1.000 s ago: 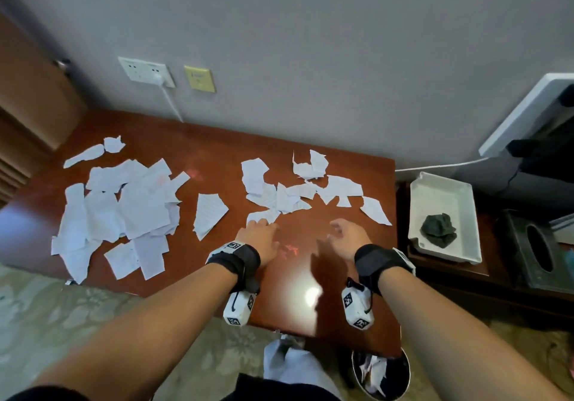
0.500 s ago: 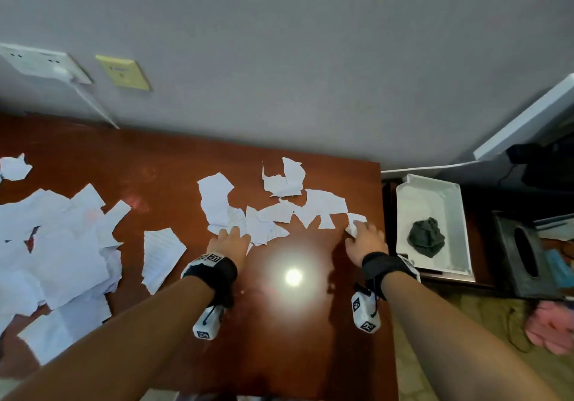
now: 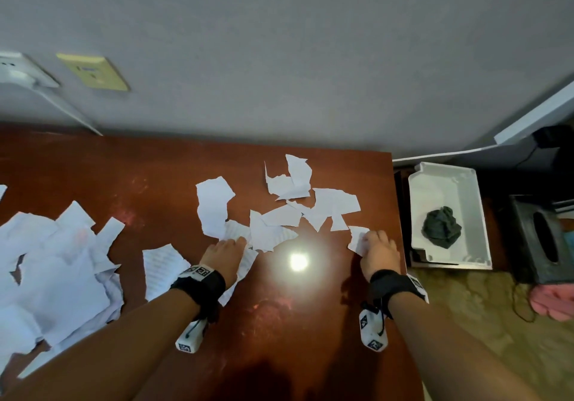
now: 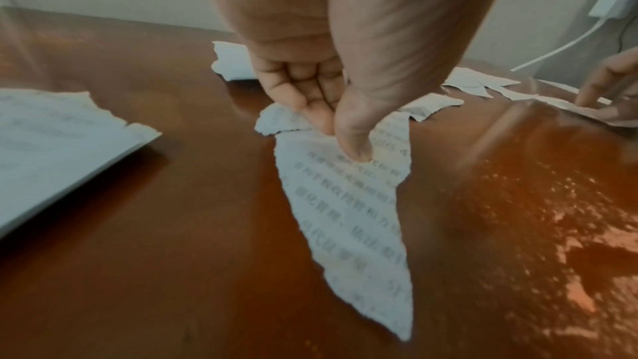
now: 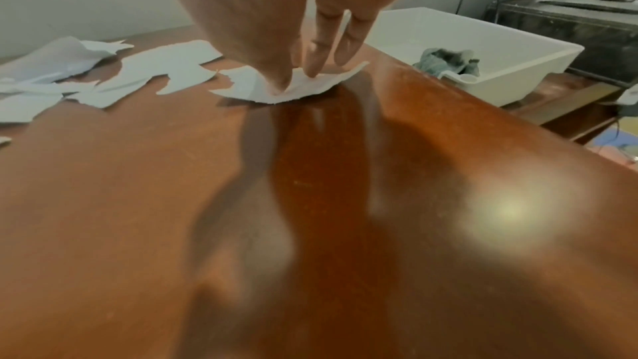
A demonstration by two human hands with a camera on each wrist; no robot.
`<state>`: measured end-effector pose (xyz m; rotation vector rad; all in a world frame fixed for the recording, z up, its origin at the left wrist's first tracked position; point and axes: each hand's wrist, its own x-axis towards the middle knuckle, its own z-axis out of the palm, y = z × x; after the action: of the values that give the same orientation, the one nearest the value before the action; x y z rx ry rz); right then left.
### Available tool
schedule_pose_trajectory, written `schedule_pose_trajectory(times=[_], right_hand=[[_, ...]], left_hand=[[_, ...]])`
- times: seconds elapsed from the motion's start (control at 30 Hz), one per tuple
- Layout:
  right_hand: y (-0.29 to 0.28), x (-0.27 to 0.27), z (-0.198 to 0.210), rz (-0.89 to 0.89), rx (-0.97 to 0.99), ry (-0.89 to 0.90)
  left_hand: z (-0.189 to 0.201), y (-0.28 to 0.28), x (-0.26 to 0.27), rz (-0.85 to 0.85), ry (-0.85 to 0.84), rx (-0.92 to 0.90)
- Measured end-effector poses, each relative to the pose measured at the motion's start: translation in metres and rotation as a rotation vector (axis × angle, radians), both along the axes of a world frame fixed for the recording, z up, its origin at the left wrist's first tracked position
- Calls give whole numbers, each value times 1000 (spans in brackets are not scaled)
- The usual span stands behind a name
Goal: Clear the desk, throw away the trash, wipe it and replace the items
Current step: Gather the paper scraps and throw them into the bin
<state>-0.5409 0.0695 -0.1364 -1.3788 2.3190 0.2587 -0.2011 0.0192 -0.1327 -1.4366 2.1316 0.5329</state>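
My left grip is down on the glossy reddish-brown wooden worktop. Its thumb and curled fingers pinch the upper end of a long torn strip of white paper printed with rows of dark characters. The printed strip tapers to a ragged point toward my wrist and lies flat on the wood below the pinch.

My right grip sits near the worktop's right edge, thumb and fingertips closed on a small blank white paper scrap. The scrap's edges curl up off the surface around my fingers.

Between the two grips lies a loose cluster of torn white paper pieces, jagged-edged, overlapping and flat on the wood. A bigger heap of torn white sheets covers the left part of the worktop, with one lined piece just beside my left wrist.

Off the right edge, on a lower surface, a white rectangular plastic tray holds a dark crumpled cloth.
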Motion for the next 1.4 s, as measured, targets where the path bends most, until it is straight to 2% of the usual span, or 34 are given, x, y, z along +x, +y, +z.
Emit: schedule_pose_trajectory(times=[0.17,0.3,0.43,0.57,0.63,0.77,0.9,1.0,1.1,1.2,1.3,1.4], right_hand=[[1,3,-1,-151,-77,-93],[-2,6,2,-325,-93,-287],[-11,14,11,-105,49,-210],[-42,27,22,133,-67,-162],[-60,30,26,200,-135,-138],[-95,33,26,290,-173,-139],[-117,32,15,268,-44,-177],[-119,35,8,248,-25,-156],[-110,44,2,89,-52,-258],[-95,52,-3,-56,39,-313],[-79,59,-2,-7,132,-255],[-62,67,7,-14,161,-292]], left_hand=[[2,0,1,-63,-37,-94],[2,2,-2,-50,-46,-52],[1,1,-3,1,-26,-39],[1,-3,-4,-27,-65,-46],[-1,-4,-4,-52,-71,-60],[-5,-3,-5,23,-39,-82],[-5,-4,-8,92,-35,-58],[-5,-4,-8,86,-49,-79],[-4,-6,-8,70,-60,-95],[0,-11,-9,83,-62,-76],[3,-12,-10,43,-102,-33],[12,-12,-11,-9,-126,-9]])
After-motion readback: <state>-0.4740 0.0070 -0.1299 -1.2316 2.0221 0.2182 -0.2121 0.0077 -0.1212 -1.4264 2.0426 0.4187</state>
